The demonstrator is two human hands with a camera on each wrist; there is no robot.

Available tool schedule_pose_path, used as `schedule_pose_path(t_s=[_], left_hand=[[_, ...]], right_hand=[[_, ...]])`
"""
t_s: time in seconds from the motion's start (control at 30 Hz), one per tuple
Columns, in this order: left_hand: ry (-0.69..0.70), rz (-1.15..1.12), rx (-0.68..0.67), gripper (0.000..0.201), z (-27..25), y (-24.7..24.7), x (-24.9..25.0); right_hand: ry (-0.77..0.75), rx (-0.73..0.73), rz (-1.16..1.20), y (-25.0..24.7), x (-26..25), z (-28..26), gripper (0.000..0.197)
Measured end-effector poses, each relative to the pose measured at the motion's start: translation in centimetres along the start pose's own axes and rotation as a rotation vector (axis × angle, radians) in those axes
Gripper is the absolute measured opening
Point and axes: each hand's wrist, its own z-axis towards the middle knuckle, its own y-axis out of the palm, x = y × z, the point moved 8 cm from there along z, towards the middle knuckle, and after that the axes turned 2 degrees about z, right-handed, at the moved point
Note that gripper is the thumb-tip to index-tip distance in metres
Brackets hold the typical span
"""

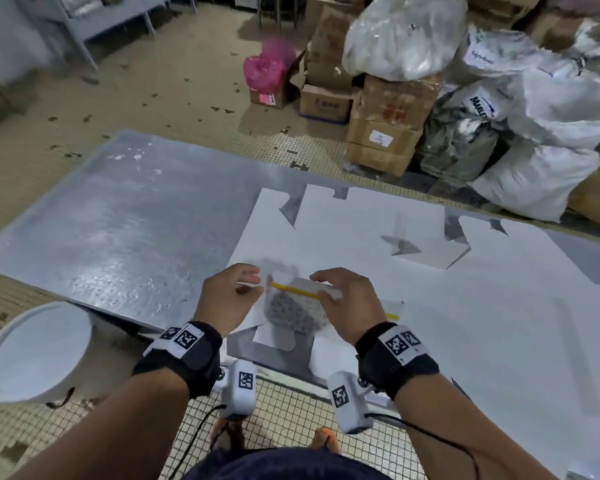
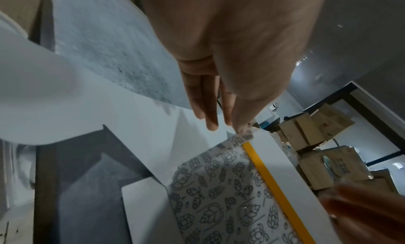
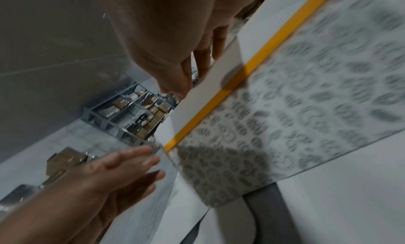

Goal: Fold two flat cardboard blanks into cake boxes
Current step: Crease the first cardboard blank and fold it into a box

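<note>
Large white cardboard blanks (image 1: pixel 447 323) lie flat and overlapping on the right half of a metal table (image 1: pixel 136 220). At the near edge one flap (image 1: pixel 293 315) is raised, showing a grey printed pattern and a yellow stripe (image 1: pixel 295 291). My left hand (image 1: pixel 257 284) pinches the flap's left corner (image 2: pixel 245 135) between thumb and fingertip, the other fingers straight. My right hand (image 1: pixel 326 285) grips the flap's white top band (image 3: pixel 210 85), thumb in front and fingers behind. The printed flap (image 3: pixel 306 109) fills the right wrist view, where the left hand (image 3: pixel 151 157) meets the corner.
A white bucket (image 1: pixel 32 351) stands on the floor left of the table. Beyond the far edge are stacked cardboard boxes (image 1: pixel 385 133), white sacks (image 1: pixel 541 140) and a pink bag (image 1: pixel 267 67). The table's left half is bare metal.
</note>
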Motion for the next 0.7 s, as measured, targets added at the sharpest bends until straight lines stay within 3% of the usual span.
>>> schedule_pose_path(t_s=[0.27,0.53,0.7], left_hand=[[0.050,0.003,-0.174,0.029,0.4,1.8,-0.3],[0.077,0.002,-0.233,0.012,0.9,3.7,-0.3],[-0.017,-0.126,-0.255,0.021,0.4,4.7,-1.3]], right_hand=[[0.059,-0.194,-0.019,4.8,-3.0,2.2,0.044],[0.176,-0.243,-0.100,6.0,-2.5,3.7,0.036],[0.164,-0.223,-0.126,5.8,-2.5,4.2,0.026]])
